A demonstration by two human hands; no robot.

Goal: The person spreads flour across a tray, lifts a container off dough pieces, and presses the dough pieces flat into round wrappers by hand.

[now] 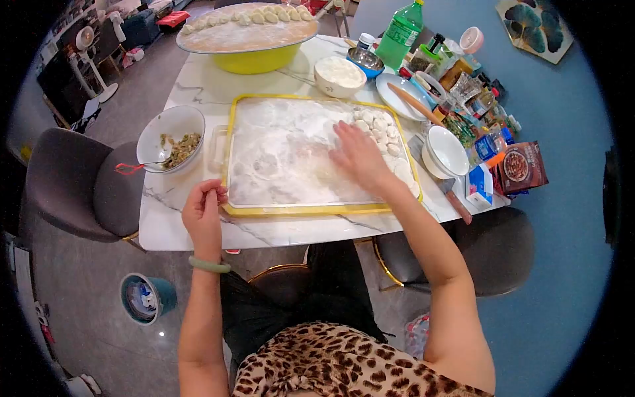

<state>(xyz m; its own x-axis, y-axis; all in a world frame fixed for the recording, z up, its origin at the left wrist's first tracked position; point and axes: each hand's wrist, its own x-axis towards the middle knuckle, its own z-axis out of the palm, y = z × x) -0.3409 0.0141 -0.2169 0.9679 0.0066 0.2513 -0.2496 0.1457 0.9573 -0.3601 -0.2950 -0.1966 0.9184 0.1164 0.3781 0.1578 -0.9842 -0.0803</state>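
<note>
A floured board with a yellow rim (291,210) lies on the marble-patterned table. My right hand (360,159) is over its floured surface, fingers stretched out and apart, beside a group of small white dough pieces (380,129) along the right side. Flatter dough rounds (402,171) lie nearer the front right corner, partly behind my wrist. At the board's left front corner, my left hand (204,208) has its fingers pressed together close to the rim; what they hold, if anything, is hidden.
A bowl of filling (149,135) with a red-handled spoon stands left. Behind are a flour bowl (339,74) and a round tray (248,36) of dumplings on a yellow basin (258,61). Right are a white bowl (444,152), a cleaver (456,202), a rolling pin (415,102) and several bottles.
</note>
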